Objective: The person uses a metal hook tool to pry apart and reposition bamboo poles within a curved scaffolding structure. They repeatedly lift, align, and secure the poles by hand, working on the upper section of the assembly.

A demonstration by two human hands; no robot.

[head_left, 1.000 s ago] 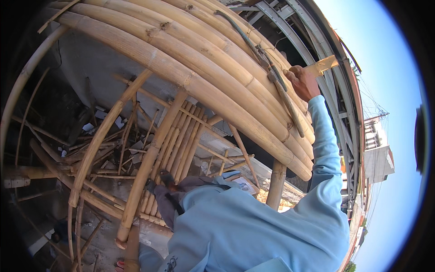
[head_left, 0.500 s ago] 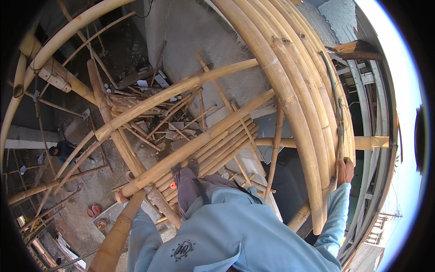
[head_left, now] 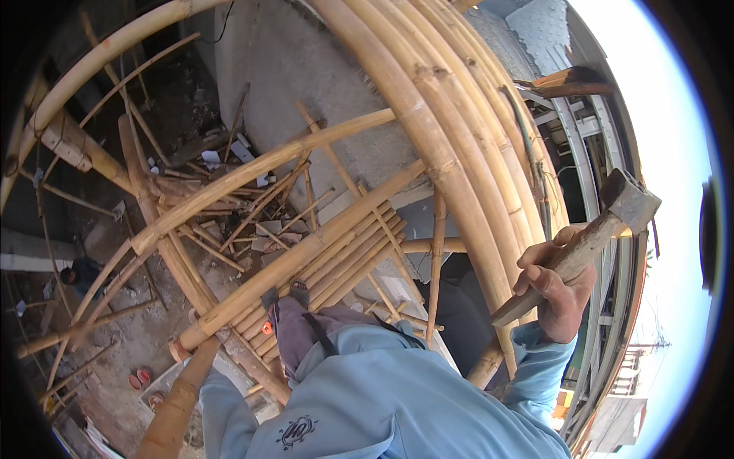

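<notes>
Hammer sits clenched in the right hand, just right of the bent poles. Left hand's hidden, can't tell its grip. Risky perch imo: one wild swing could shake the footing way above ground.

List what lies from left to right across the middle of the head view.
Thin bamboo pole with a lashed joint → bamboo slat platform → bundle of thick curved bamboo poles → right hand → hammer

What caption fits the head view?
Right hand grips a hammer beside curved bamboo poles, high above the ground.
</notes>
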